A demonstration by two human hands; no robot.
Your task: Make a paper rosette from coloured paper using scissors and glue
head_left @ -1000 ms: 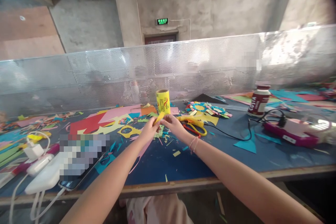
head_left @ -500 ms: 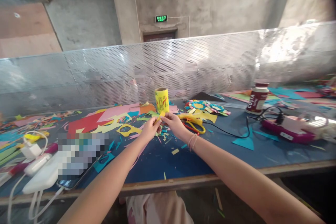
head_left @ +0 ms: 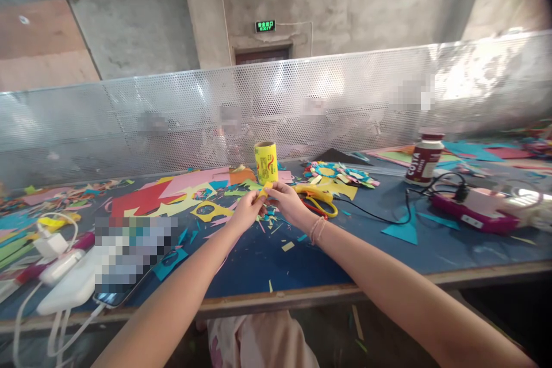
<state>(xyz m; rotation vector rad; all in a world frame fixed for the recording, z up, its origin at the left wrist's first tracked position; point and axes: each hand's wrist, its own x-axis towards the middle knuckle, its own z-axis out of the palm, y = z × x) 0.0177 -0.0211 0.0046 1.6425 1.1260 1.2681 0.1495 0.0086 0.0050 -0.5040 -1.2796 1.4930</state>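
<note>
A small yellow piece of paper is pinched between my two hands over the middle of the table. My left hand grips its left side, fingers closed. The fingers of my right hand close on its other side; a thin bracelet circles that wrist. Just behind my hands stands an upright yellow tube-shaped roll with printed lettering. To the right of my right hand lies a yellow-handled tool, with a black cord running off from near it. Small paper scraps are scattered under my fingers.
Coloured paper sheets and cut-outs cover the left. A phone and white power bank lie front left. Layered paper flowers, a brown bottle and a purple power strip are on the right. A perforated metal screen stands behind.
The yellow paper shows a little more between my fingertips, which have shifted slightly. Both arms stay in nearly the same place.
</note>
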